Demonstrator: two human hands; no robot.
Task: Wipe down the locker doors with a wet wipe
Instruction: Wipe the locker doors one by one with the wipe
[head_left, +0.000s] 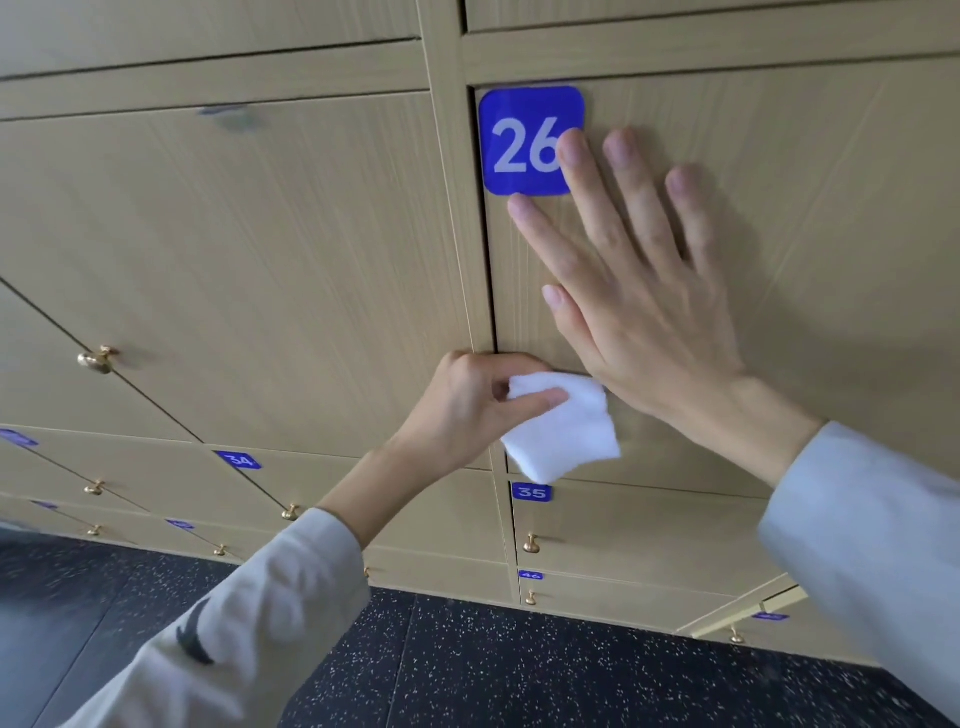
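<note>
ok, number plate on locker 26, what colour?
Blue with white digits, on the number plate; head view.

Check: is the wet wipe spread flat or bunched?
Bunched: the wet wipe hangs crumpled, pinched in the left hand.

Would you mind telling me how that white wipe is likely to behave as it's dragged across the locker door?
The wipe is probably floppy: it droops below the left hand that pinches it. It looks light, since a thumb and fingers alone carry it. Its folded layers may bunch or unfold when pushed along door 26.
</note>
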